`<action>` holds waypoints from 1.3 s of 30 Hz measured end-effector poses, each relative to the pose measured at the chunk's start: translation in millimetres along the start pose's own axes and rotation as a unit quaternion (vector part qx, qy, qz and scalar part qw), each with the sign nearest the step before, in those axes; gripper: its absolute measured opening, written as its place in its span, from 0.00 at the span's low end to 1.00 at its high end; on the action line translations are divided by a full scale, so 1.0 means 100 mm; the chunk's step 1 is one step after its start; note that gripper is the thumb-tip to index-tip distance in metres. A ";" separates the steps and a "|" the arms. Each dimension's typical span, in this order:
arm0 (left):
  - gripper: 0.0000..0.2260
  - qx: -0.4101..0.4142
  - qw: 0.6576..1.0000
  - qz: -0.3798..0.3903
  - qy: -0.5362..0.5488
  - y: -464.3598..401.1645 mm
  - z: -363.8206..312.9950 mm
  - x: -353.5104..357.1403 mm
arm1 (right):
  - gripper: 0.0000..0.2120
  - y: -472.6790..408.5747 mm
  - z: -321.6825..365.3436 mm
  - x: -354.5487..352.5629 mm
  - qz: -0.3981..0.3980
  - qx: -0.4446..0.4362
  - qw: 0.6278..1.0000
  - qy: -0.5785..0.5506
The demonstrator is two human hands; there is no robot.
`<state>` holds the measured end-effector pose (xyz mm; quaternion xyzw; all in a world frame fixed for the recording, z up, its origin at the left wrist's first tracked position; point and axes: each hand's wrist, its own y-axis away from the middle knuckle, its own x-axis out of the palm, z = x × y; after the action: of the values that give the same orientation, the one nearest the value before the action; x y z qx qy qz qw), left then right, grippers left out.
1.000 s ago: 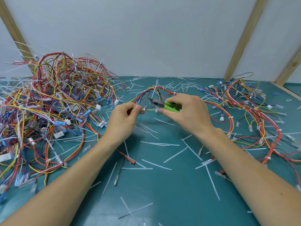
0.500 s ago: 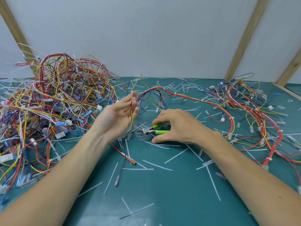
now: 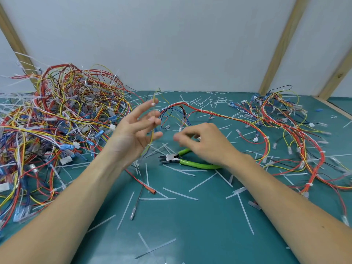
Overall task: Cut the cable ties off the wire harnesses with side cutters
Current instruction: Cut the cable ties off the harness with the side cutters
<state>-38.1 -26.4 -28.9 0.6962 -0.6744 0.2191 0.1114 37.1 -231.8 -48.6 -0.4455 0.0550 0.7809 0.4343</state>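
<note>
Over the middle of the green mat (image 3: 171, 225), seen from the head camera, the left hand (image 3: 133, 134) is raised palm-up with its fingers spread and nearly straight; a thin yellow wire (image 3: 153, 119) runs across them, gripped by none. Beside it the right hand (image 3: 205, 141) hovers above the side cutters (image 3: 187, 160), its fingers loosely curled and holding nothing. The green-handled cutters lie flat on the mat, jaws pointing left. A red harness (image 3: 219, 113) loops behind both hands toward a bundle (image 3: 297, 130) on the right; a larger tangle (image 3: 57, 121) fills the left. White tie offcuts (image 3: 245, 216) litter the mat. A pale wall (image 3: 171, 35) with wooden battens (image 3: 282, 44) stands behind.
</note>
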 end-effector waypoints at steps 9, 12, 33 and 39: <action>0.12 0.181 0.861 -0.008 -0.475 0.14 0.38 0.33 | 0.13 -0.10 0.13 -0.10 -0.145 0.101 0.907 -0.382; 0.10 0.231 0.833 -0.167 -0.475 0.08 0.25 0.16 | 0.13 -0.12 0.13 -0.18 -0.151 0.137 0.874 -0.440; 0.09 0.070 0.904 -0.053 -0.418 0.05 0.18 0.11 | 0.09 -0.05 -0.09 -0.22 -0.303 0.122 0.944 0.047; 0.10 0.019 0.980 0.008 -0.198 0.03 0.11 0.13 | 0.28 -0.03 0.03 -0.24 -0.304 -0.101 0.937 0.138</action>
<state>-39.8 -43.1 -32.6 0.7221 -0.6846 0.0905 -0.0400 42.8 -244.3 -28.0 -0.5858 -0.1031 0.5441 0.5917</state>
